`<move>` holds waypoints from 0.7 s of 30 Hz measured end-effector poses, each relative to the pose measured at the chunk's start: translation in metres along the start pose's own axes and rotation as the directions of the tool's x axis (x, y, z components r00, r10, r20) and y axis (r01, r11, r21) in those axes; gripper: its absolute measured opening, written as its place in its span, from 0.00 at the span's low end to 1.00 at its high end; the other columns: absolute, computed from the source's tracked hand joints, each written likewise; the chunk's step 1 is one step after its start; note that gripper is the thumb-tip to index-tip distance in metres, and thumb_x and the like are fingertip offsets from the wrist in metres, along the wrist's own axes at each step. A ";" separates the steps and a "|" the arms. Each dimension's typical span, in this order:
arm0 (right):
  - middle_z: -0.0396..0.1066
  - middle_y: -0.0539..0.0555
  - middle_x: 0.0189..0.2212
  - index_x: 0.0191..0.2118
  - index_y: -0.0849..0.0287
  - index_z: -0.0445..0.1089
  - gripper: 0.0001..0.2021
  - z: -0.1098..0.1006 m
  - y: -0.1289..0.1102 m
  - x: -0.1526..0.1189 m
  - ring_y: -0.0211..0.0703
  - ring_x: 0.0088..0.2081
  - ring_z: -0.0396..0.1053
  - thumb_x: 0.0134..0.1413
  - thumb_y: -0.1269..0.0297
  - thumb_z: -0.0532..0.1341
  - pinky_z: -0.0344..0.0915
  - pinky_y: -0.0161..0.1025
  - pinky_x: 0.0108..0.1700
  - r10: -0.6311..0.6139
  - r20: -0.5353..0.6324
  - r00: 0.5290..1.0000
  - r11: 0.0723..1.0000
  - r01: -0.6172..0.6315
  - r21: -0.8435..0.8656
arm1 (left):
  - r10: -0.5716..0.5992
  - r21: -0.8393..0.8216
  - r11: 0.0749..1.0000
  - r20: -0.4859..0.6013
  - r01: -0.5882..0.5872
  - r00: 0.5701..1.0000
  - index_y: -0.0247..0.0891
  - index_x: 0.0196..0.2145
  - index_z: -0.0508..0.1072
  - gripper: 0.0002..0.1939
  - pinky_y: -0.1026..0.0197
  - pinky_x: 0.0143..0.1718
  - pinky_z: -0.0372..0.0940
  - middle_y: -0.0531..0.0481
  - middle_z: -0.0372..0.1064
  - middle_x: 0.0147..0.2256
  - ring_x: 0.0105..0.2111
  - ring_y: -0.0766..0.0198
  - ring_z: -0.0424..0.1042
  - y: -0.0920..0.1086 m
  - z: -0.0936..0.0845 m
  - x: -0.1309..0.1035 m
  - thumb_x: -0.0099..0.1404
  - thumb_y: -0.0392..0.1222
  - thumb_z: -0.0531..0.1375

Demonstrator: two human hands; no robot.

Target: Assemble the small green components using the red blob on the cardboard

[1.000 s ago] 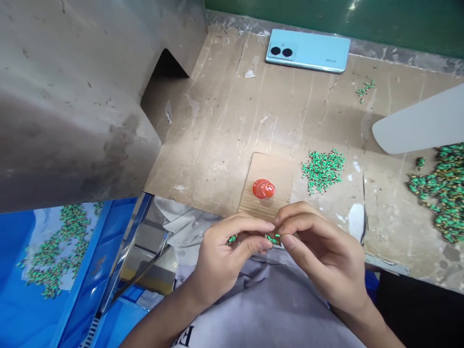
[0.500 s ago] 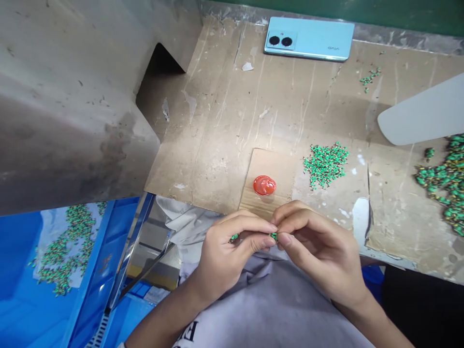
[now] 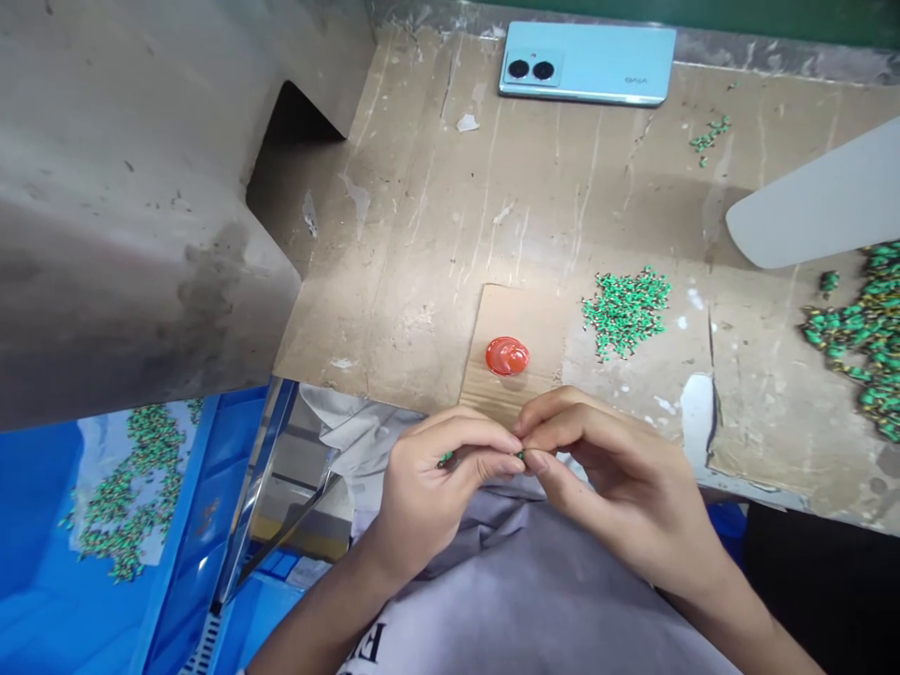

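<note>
My left hand (image 3: 436, 487) and my right hand (image 3: 611, 487) meet fingertip to fingertip just in front of the table edge. Between the pinched tips sits a tiny green piece (image 3: 521, 455), mostly covered by the fingers. A second green bit (image 3: 445, 458) peeks out within the curl of my left hand. Just beyond the fingers, a small red oval dish (image 3: 507, 356) with a glossy surface rests on a piece of cardboard (image 3: 524, 305). To its right lies a loose pile of tiny green pieces (image 3: 625, 312) with dark and pale ends.
A light blue phone (image 3: 587, 64) lies at the table's back. A bigger heap of green and yellow pieces (image 3: 876, 347) is at the right, below a white flat object (image 3: 816, 202). Grey metal housing (image 3: 141, 206) blocks the left. Below it, a blue tray (image 3: 42, 497) holds more green pieces.
The whole view has shifted slightly, so the table things appear a little further left and up. Both hands stay pinched together, and the green piece between them is more covered.
</note>
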State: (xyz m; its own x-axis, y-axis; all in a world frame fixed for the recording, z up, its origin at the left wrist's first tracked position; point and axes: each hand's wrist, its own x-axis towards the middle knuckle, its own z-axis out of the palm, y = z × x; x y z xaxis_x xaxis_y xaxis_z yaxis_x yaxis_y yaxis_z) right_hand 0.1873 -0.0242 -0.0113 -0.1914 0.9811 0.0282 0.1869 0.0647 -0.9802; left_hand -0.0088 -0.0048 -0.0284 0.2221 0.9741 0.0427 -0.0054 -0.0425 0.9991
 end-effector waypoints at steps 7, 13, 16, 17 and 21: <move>0.78 0.49 0.39 0.49 0.50 0.75 0.05 0.000 0.000 -0.006 0.39 0.40 0.80 0.76 0.69 0.68 0.78 0.33 0.41 0.035 0.017 0.999 0.999 -0.035 0.036 | 0.183 0.020 0.983 -0.017 -0.182 0.983 0.39 0.37 0.86 0.06 0.69 0.38 0.80 0.50 0.88 0.33 0.32 0.64 0.87 -0.003 -0.002 0.001 0.70 0.32 0.77; 0.80 0.53 0.41 0.55 0.52 0.78 0.12 -0.006 0.002 -0.004 0.44 0.42 0.81 0.73 0.74 0.67 0.81 0.38 0.42 -0.134 0.093 0.987 0.991 0.134 0.007 | 0.319 0.089 0.944 -0.001 -0.318 0.948 0.37 0.39 0.84 0.06 0.69 0.36 0.79 0.50 0.88 0.33 0.30 0.65 0.86 -0.002 -0.002 -0.002 0.72 0.31 0.76; 0.81 0.55 0.41 0.56 0.55 0.79 0.13 -0.008 0.002 -0.002 0.44 0.41 0.82 0.72 0.77 0.67 0.82 0.38 0.41 -0.207 0.095 0.974 0.978 0.209 -0.010 | 0.332 0.082 0.940 -0.006 -0.331 0.943 0.38 0.41 0.85 0.05 0.68 0.38 0.80 0.52 0.88 0.33 0.31 0.65 0.87 -0.004 -0.002 -0.004 0.73 0.31 0.74; 0.82 0.55 0.41 0.56 0.55 0.79 0.14 -0.008 0.002 -0.002 0.43 0.40 0.82 0.71 0.78 0.67 0.82 0.37 0.40 -0.229 0.091 0.969 0.973 0.231 -0.018 | 0.339 0.072 0.938 0.001 -0.338 0.941 0.39 0.43 0.85 0.05 0.68 0.38 0.80 0.52 0.87 0.32 0.32 0.65 0.87 -0.005 -0.003 -0.004 0.74 0.30 0.74; 0.83 0.55 0.40 0.55 0.56 0.79 0.13 -0.010 0.003 -0.002 0.43 0.39 0.83 0.72 0.78 0.68 0.82 0.36 0.39 -0.308 0.078 0.948 0.949 0.312 -0.043 | 0.404 0.058 0.911 0.066 -0.408 0.912 0.37 0.46 0.86 0.04 0.64 0.40 0.82 0.48 0.89 0.36 0.34 0.62 0.88 -0.007 -0.008 -0.005 0.76 0.31 0.72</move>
State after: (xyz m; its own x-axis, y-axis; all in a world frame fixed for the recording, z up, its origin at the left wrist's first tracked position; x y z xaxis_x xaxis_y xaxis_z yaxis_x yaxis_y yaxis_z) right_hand 0.1980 -0.0243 -0.0126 -0.3139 0.8961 0.3138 0.1590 0.3754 -0.9131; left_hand -0.0180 -0.0078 -0.0357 0.2650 0.8569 0.4422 -0.0390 -0.4486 0.8929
